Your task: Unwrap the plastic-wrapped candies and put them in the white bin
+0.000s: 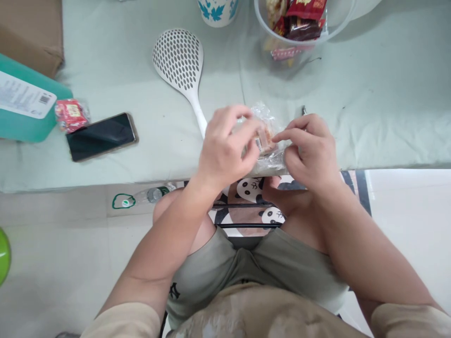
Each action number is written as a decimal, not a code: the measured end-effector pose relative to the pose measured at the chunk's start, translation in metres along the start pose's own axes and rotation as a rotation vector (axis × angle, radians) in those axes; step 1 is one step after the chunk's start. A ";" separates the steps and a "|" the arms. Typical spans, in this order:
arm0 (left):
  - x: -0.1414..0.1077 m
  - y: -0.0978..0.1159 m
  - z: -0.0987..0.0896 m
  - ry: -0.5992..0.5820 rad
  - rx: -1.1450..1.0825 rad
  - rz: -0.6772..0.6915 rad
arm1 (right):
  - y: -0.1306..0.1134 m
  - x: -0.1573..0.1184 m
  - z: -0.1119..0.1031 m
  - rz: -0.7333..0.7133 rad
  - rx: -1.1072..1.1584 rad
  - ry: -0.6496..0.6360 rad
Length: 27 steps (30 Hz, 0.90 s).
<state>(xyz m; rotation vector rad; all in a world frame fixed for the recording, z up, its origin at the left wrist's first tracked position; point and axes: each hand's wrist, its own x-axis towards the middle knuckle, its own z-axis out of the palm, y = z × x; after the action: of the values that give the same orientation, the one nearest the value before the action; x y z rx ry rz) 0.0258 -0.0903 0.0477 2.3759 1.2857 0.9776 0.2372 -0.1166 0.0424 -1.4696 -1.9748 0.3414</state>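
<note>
A small snack (268, 141) with an orange-brown look lies in crinkled clear plastic wrap (273, 162) near the table's front edge. My left hand (227, 145) hovers at its left side, slightly blurred, with curved fingers and a gap between thumb and forefinger. From the right, my right hand (313, 150) reaches in. Its forefinger tip is at the snack, and the thumb is bent and apart from it, near the wrap. Part of the wrap is hidden by my hands. A small dark item (304, 111) shows just behind my right hand.
A white slotted skimmer (179, 61) lies left of my hands, its handle end behind my left hand. Farther left are a phone (102, 137), a red packet (72, 115) and a green container (24, 101). A clear tub (306, 40) of wrapped snacks and a patterned cup (217, 11) stand behind.
</note>
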 end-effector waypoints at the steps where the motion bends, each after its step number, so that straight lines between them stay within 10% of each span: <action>1: 0.001 0.005 -0.003 -0.078 -0.023 0.068 | -0.002 0.000 -0.001 -0.037 0.003 -0.043; 6: -0.001 0.006 -0.008 -0.256 -0.107 0.249 | -0.007 -0.003 0.000 -0.077 -0.072 -0.120; 27: -0.002 0.001 -0.021 -0.515 -0.200 0.121 | 0.017 -0.004 -0.018 0.199 -0.222 0.099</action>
<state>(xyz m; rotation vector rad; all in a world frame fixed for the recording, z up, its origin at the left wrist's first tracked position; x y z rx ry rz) 0.0114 -0.0945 0.0631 2.3491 0.8208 0.4434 0.2620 -0.1177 0.0449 -1.7940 -1.8385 0.1333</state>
